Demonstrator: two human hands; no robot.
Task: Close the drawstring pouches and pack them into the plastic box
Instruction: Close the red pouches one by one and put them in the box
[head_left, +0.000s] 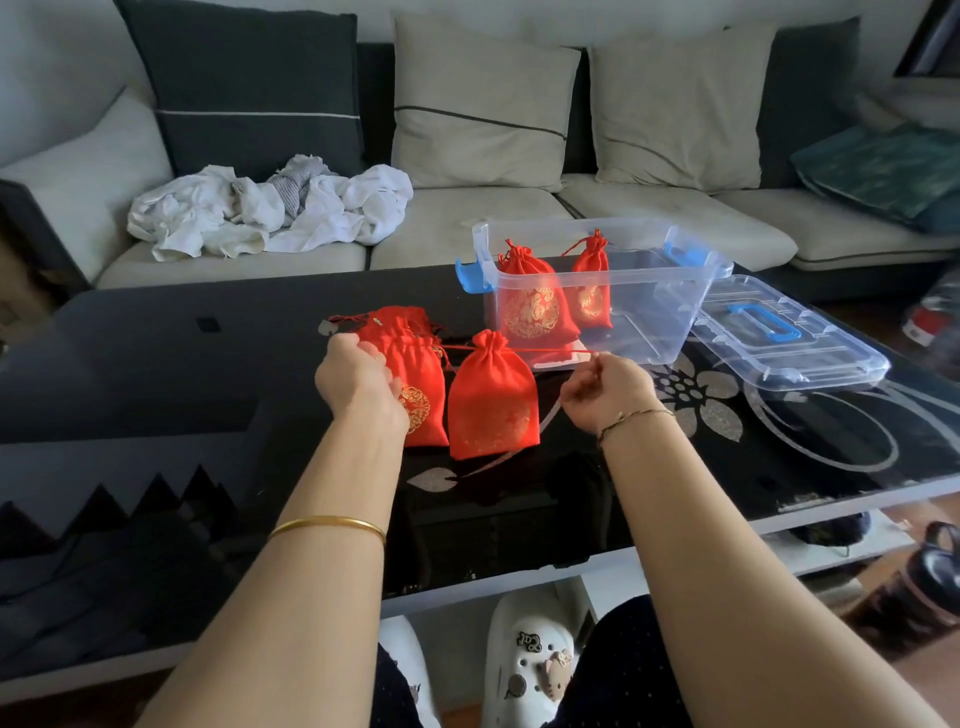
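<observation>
Clogs (530, 670) below table (156, 364); lid (789, 343) beside box (649, 291).

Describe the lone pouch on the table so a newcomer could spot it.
On the black glass table, before the clear plastic box, a red pouch lies between left hand and right hand. Unlike the pouches heaped under the left hand, it lies alone, neck gathered, red cord stretched to the right hand.

A home living room: cushioned sofa (467, 218), black glass coffee table (156, 364).
</observation>
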